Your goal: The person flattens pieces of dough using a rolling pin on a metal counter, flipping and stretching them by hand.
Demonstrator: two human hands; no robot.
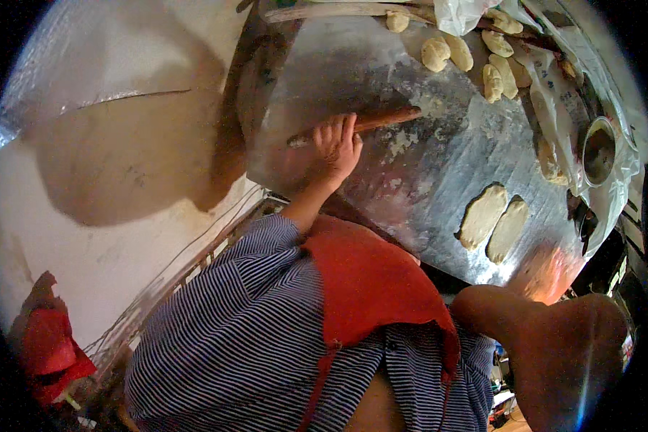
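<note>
My left hand [338,146] is closed round a slim wooden rolling pin [389,118], which lies slantwise over the floury metal worktop [324,65]. Nothing shows beneath the pin. At the near right of the worktop, two flattened oval pieces of dough lie side by side, the left piece [483,218] and the narrower right piece [508,230]. My right hand [547,273] is just beyond them at the near right edge, smeared and brightly lit; its fingers cannot be made out. Several plump dough lumps [435,54] rest at the far right.
Clear plastic sheeting [554,122] runs along the right edge, beside a round container [599,151]. A long wooden stick [331,11] lies across the far edge. To the left stands a pale wall [122,144], with a red cloth [47,353] low down.
</note>
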